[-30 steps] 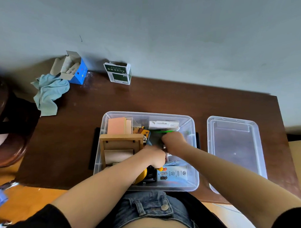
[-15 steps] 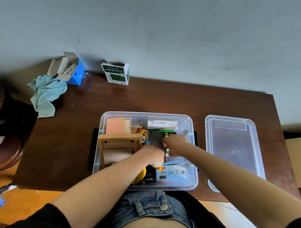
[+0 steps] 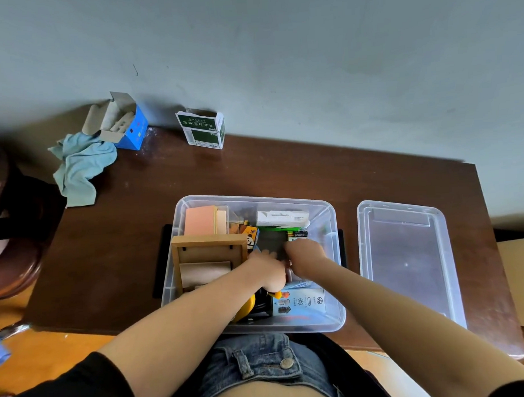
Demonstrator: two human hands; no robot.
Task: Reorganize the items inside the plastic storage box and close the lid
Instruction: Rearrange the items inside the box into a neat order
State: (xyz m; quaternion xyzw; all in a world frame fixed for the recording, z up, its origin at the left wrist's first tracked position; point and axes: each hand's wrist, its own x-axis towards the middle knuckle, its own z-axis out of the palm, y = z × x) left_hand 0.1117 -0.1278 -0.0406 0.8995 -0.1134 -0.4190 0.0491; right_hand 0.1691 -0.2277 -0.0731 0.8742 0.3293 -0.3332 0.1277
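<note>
One brown table (image 3: 283, 173) — grey wall (image 3: 309, 63)

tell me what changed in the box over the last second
The right hand drew back toward the person, uncovering the batteries by the green pack. The left hand stayed low in the storage box, its fingers now reaching forward. The lid lies beside it as before.

Inside the clear storage box (image 3: 330, 219), the right hand (image 3: 305, 254) has drawn back toward the person from the far wall, uncovering a dark flat item (image 3: 271, 242) and a black-and-gold battery (image 3: 297, 234) beside the green package (image 3: 273, 228). The left hand (image 3: 267, 269) has shifted slightly forward, its fingers now blurred over the dark item's near edge, beside the wooden frame (image 3: 209, 241).
</note>
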